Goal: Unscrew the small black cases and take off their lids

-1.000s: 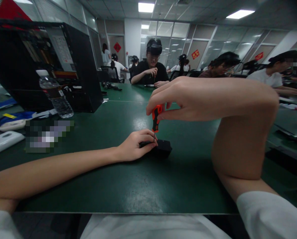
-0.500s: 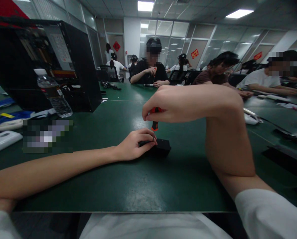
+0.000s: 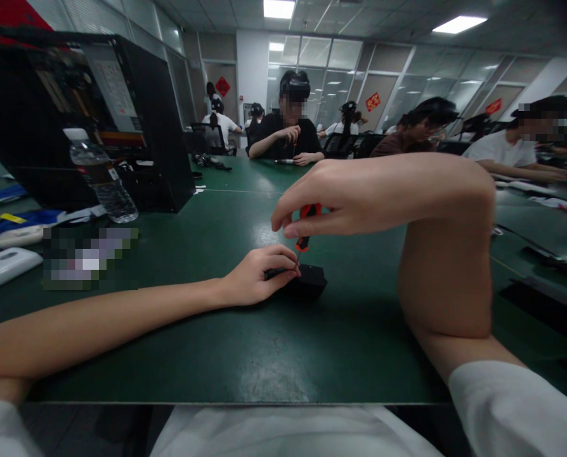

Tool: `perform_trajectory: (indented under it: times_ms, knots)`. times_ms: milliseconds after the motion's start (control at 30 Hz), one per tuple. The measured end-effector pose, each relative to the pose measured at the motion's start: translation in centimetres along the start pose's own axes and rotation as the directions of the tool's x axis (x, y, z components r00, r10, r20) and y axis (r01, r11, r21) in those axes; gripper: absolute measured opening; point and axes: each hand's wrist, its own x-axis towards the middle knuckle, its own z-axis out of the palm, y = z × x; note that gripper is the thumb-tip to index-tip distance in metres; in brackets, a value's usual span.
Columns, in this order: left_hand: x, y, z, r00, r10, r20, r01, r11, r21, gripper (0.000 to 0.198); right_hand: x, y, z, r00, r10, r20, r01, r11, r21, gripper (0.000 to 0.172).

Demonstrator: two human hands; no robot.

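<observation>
A small black box-like part [image 3: 311, 281] lies on the green table [image 3: 264, 355] in front of me. My left hand [image 3: 257, 277] grips its left end, fingertips pinched close to the screwdriver's metal shaft. Whether they also touch the shaft, I cannot tell. Above it, my right hand [image 3: 328, 200] is bent over at the wrist and holds the black and red handle of a screwdriver [image 3: 303, 244] between thumb and fingers. The screwdriver leans slightly to the right at the top. Its tip is hidden behind my left fingertips.
On the left stand an open black computer case [image 3: 155, 127] and a water bottle [image 3: 103, 181]. A white object [image 3: 7, 270] lies near the left edge. Long black pieces [image 3: 545, 304] lie at the right. Across the table, a person [image 3: 288, 133] works with a screwdriver; others sit further right.
My right hand has shifted a little to the right, its fingers looser around the handle. The screwdriver has gone from nearly upright to leaning right. My left hand and the black part stay put.
</observation>
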Motion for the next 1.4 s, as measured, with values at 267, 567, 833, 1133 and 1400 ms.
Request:
perform_trajectory:
  times_ms: [267,567,833,1133,1400]
  knots:
    - [-0.1,0.0,0.1,1.0,0.012,0.001,-0.012,1.0,0.019,0.014,-0.4,0.9,0.0,0.991,0.132,0.039,-0.131,0.991,-0.021,0.035]
    - [-0.1,-0.1,0.0,1.0,0.004,0.0,-0.004,1.0,0.031,0.013,-0.7,0.8,-0.1,0.997,0.008,0.082,-0.008,1.0,0.008,0.024]
    - [0.0,0.0,0.0,1.0,0.012,0.0,-0.012,1.0,0.029,0.013,-0.1,0.8,0.2,0.996,0.079,0.03,-0.079,0.997,-0.006,0.037]
    - [-0.1,-0.1,0.1,1.0,-0.017,0.007,0.017,0.999,0.029,0.014,-0.5,1.2,0.3,0.988,0.155,0.004,-0.154,0.986,-0.07,0.031]
    - [-0.1,0.0,0.1,1.0,-0.001,-0.007,0.001,1.0,0.027,0.013,-0.3,0.6,0.4,0.998,0.063,0.023,-0.062,0.998,-0.028,0.031]
